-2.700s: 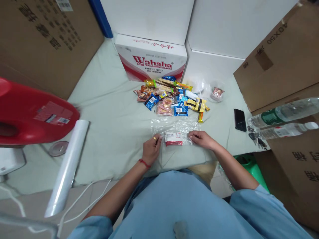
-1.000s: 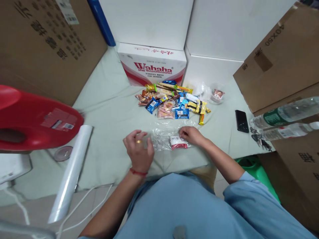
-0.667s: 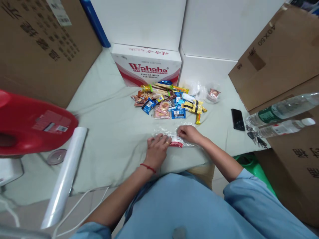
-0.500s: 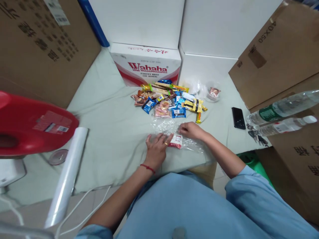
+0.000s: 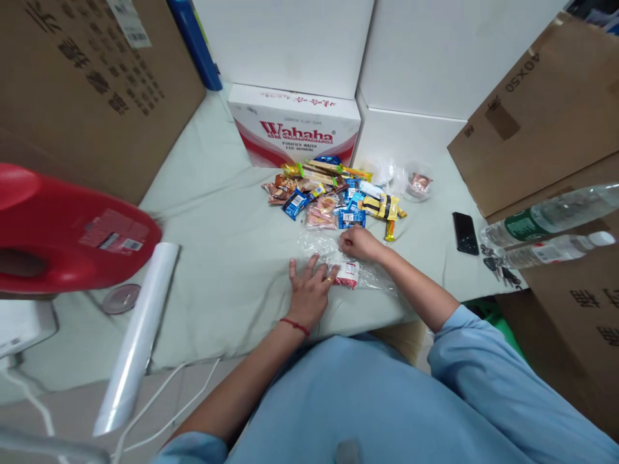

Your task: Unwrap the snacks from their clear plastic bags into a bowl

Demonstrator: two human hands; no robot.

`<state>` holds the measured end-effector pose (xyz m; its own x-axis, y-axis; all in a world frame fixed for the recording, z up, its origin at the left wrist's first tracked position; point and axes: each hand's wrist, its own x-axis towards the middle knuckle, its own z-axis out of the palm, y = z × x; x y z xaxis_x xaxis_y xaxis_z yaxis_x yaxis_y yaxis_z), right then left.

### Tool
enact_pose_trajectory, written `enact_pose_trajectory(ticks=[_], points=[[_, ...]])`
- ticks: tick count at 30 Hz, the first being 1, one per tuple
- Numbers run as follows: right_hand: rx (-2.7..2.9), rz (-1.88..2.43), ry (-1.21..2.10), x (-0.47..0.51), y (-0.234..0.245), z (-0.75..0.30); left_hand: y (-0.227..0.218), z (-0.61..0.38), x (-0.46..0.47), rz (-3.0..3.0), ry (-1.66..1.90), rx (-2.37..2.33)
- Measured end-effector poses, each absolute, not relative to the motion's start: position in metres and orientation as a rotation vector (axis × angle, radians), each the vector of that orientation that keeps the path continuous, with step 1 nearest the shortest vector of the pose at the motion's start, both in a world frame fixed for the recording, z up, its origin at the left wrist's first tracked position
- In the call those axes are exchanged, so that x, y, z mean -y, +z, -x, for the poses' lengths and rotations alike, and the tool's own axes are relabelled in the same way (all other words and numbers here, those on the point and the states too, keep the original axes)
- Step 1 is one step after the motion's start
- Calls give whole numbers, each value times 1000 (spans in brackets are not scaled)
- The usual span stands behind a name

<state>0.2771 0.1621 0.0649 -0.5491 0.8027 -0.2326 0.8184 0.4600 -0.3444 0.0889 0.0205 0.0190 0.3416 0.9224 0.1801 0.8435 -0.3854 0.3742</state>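
Red-and-white packet (image 5: 347, 274) lies just beside both hands (image 5: 309, 293) (image 5: 362, 243).

Finishes noted at my table (image 5: 217, 270): matt cloth, shiny film, card and moulded plastic.
The table is covered in pale cloth, matt and lightly creased. I find the clear film (image 5: 315, 245) to be thin plastic, crinkled and glossy; the red-and-white packet (image 5: 346, 274) shows a smooth printed face with slight sheen. Snack wrappers (image 5: 322, 214): printed plastic, shiny. My ring (image 5: 331, 280): yellow metal, polished. My bracelet (image 5: 294, 326): red cord, matt. My shirt (image 5: 362, 393): blue cloth, matt. Red jug (image 5: 62, 222): smooth moulded plastic, semi-gloss. White roll (image 5: 138, 338): smooth, high gloss. Wahaha carton (image 5: 294, 132): printed card, low sheen. Brown cartons (image 5: 97, 129): matt cardboard. Water bottles (image 5: 525, 225): clear plastic, glossy. Phone (image 5: 465, 233): glossy black face.
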Motion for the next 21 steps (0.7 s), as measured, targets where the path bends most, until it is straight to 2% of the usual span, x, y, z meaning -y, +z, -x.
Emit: enact_pose_trajectory(ticks=[3, 9, 14, 18, 21], points=[[-2816, -1334, -697, -153, 74, -280, 18, -89, -20, -2401, 562, -1607], [-2709, -1337, -394, -107, 90, -276, 16, -94, -14, -2365, 551, -1666], [-2763, -1248, -441, -67, 78, -272, 12, -90, -16, -2307, 556, -1625], [-2784, -1402, -489, -46, 53, -274, 5, -63, -23, -2139, 791, -1494], [-2811, -1478, -448, -38, 37, -275, 0, -40, -28, -1821, 1130, -1718]])
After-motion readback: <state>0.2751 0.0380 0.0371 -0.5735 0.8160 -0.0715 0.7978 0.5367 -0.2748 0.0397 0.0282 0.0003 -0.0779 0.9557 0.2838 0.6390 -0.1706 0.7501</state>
